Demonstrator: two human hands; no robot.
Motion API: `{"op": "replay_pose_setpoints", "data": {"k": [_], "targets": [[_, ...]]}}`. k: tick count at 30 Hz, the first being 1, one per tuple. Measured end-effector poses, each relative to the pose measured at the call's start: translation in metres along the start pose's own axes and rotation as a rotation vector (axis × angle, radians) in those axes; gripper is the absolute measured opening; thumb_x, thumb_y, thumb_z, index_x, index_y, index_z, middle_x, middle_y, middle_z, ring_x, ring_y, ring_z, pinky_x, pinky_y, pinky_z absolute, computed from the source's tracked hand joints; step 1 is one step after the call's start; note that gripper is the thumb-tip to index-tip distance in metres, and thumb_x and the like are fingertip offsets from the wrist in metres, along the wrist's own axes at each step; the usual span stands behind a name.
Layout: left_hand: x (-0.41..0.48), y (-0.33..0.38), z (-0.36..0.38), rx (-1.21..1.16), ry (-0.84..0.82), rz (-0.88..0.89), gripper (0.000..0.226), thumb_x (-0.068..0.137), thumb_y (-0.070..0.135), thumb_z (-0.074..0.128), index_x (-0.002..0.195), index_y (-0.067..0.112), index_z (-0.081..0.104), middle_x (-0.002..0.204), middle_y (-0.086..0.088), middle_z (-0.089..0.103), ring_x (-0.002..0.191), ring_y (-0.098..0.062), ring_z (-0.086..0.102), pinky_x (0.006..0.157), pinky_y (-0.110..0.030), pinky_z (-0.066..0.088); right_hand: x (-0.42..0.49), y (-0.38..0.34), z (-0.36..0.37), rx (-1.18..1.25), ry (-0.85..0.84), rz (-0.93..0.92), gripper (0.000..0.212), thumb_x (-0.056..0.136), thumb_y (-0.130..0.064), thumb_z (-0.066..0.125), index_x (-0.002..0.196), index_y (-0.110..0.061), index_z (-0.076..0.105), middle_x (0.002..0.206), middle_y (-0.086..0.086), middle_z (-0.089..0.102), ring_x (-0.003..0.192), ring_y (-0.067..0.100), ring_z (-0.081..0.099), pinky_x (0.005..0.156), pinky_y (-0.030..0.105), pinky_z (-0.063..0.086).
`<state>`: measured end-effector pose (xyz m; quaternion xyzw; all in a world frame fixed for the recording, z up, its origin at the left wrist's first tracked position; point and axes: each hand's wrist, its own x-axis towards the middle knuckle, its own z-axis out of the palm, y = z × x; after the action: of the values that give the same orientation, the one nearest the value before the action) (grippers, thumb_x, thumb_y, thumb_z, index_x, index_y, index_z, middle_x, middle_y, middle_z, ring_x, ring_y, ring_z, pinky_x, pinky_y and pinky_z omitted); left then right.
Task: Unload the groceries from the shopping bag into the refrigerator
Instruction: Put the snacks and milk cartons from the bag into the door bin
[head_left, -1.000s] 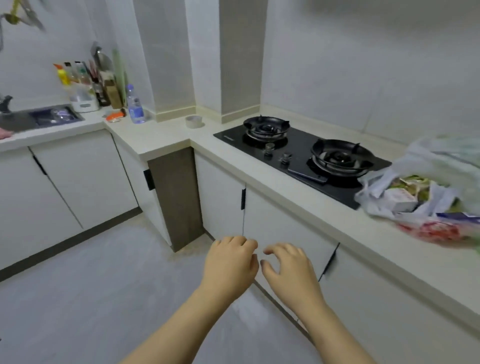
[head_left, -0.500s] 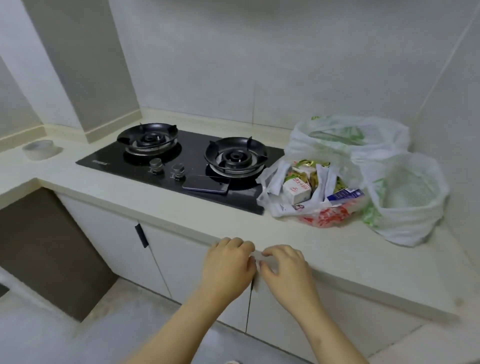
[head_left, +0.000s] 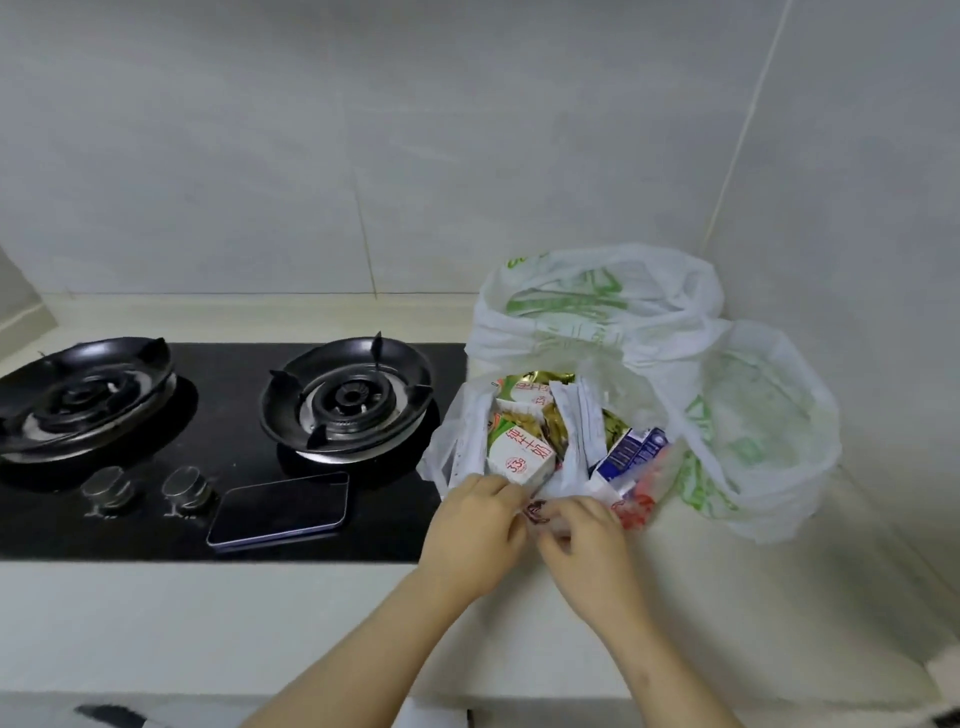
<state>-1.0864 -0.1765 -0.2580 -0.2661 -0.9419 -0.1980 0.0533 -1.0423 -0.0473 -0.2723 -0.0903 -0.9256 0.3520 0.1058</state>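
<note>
A white plastic shopping bag (head_left: 460, 441) stands open on the counter right of the stove. Inside it I see a white milk carton with red print (head_left: 521, 457), a blue and white carton (head_left: 628, 453) and green-gold packets (head_left: 553, 423). My left hand (head_left: 475, 535) and my right hand (head_left: 584, 545) are side by side at the bag's near rim, fingers curled and pinching the plastic there. The refrigerator is out of view.
Two more white bags with green print sit behind (head_left: 597, 301) and to the right (head_left: 763, 431). A black two-burner gas stove (head_left: 218, 415) lies to the left, with a dark phone (head_left: 280, 506) on its glass. The pale counter (head_left: 260, 623) ends at the right wall.
My view swung right from the kitchen floor to the counter and came closer. Both hands rose from in front of the cabinets to the near edge of the open bag.
</note>
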Motion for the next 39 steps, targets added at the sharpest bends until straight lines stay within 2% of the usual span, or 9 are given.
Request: {"op": "replay_pose_setpoints", "data": {"k": [4, 10, 16, 19, 22, 25, 28, 33, 39], "targets": [[0.029, -0.004, 0.013, -0.001, -0.018, 0.025, 0.030, 0.088, 0.021, 0.045, 0.111, 0.015, 0.064, 0.110, -0.001, 0.061, 0.104, -0.022, 0.051, 0.086, -0.032, 0.043, 0.019, 0.012, -0.004, 0.003, 0.067, 0.049, 0.019, 0.074, -0.016, 0.059, 0.087, -0.008, 0.070, 0.091, 0.009, 0.065, 0.092, 0.030, 0.055, 0.079, 0.032, 0.038], [0.060, 0.000, 0.031, -0.053, 0.039, -0.012, 0.024, 0.078, 0.017, 0.054, 0.095, 0.011, 0.070, 0.091, -0.008, 0.065, 0.084, -0.031, 0.059, 0.068, -0.037, 0.051, 0.047, 0.024, -0.017, -0.050, 0.120, 0.026, 0.023, 0.074, -0.018, 0.056, 0.089, -0.010, 0.071, 0.092, 0.008, 0.067, 0.090, 0.031, 0.058, 0.080, 0.037, 0.044], [0.074, -0.008, 0.040, 0.088, -0.006, -0.110, 0.046, 0.082, 0.038, 0.052, 0.118, 0.009, 0.058, 0.123, -0.012, 0.056, 0.116, -0.037, 0.053, 0.085, -0.041, 0.047, 0.065, 0.029, -0.017, -0.128, 0.083, -0.093, 0.022, 0.067, -0.021, 0.059, 0.084, -0.016, 0.071, 0.087, 0.000, 0.069, 0.084, 0.026, 0.063, 0.071, 0.035, 0.050], [0.076, -0.009, 0.046, 0.195, -0.173, -0.155, 0.089, 0.073, 0.061, 0.003, 0.147, 0.017, 0.022, 0.156, -0.009, 0.014, 0.145, -0.030, 0.010, 0.114, -0.046, 0.015, 0.071, 0.033, -0.015, -0.157, 0.059, -0.134, 0.025, 0.071, -0.017, 0.064, 0.094, -0.014, 0.072, 0.103, 0.002, 0.069, 0.099, 0.026, 0.063, 0.083, 0.038, 0.049], [0.078, -0.013, 0.053, 0.261, -0.204, -0.164, 0.077, 0.085, 0.062, 0.009, 0.150, 0.023, 0.001, 0.158, -0.003, -0.007, 0.146, -0.023, -0.004, 0.117, -0.043, 0.000, 0.079, 0.027, -0.017, -0.202, -0.032, -0.113, 0.042, 0.084, -0.020, 0.061, 0.125, -0.015, 0.057, 0.138, 0.007, 0.049, 0.131, 0.027, 0.042, 0.103, 0.039, 0.037], [0.076, -0.020, 0.056, 0.230, -0.174, -0.136, 0.078, 0.082, 0.061, 0.006, 0.150, 0.023, 0.012, 0.159, -0.004, 0.002, 0.146, -0.022, 0.004, 0.116, -0.043, 0.002, 0.086, 0.025, -0.017, -0.338, -0.183, -0.035, 0.061, 0.092, -0.035, 0.047, 0.146, -0.023, 0.020, 0.158, 0.006, 0.008, 0.145, 0.021, 0.008, 0.115, 0.035, 0.015], [0.071, -0.029, 0.051, 0.071, -0.076, -0.116, 0.070, 0.083, 0.056, 0.019, 0.137, 0.019, 0.044, 0.149, -0.006, 0.033, 0.137, -0.025, 0.033, 0.113, -0.043, 0.023, 0.088, 0.024, -0.013, -0.464, -0.251, -0.013, 0.072, 0.091, -0.041, 0.047, 0.149, -0.028, 0.006, 0.158, 0.009, -0.007, 0.146, 0.023, -0.004, 0.117, 0.036, 0.003], [0.066, -0.032, 0.040, -0.111, 0.136, -0.120, 0.042, 0.079, 0.024, 0.038, 0.108, 0.010, 0.065, 0.119, -0.008, 0.060, 0.102, -0.029, 0.060, 0.086, -0.036, 0.049, 0.087, 0.028, -0.008, -0.533, -0.280, -0.011, 0.076, 0.091, -0.045, 0.046, 0.150, -0.028, 0.002, 0.158, 0.006, -0.010, 0.146, 0.022, -0.007, 0.116, 0.036, -0.004], [0.068, -0.033, 0.041, 0.043, 0.102, -0.228, 0.030, 0.067, 0.015, 0.058, 0.096, 0.016, 0.067, 0.116, -0.016, 0.061, 0.112, -0.044, 0.056, 0.084, -0.054, 0.051, 0.082, 0.025, -0.009, -0.499, -0.268, -0.013, 0.069, 0.091, -0.042, 0.045, 0.149, -0.029, 0.009, 0.159, 0.000, -0.008, 0.145, 0.021, -0.010, 0.116, 0.035, -0.008]]}}
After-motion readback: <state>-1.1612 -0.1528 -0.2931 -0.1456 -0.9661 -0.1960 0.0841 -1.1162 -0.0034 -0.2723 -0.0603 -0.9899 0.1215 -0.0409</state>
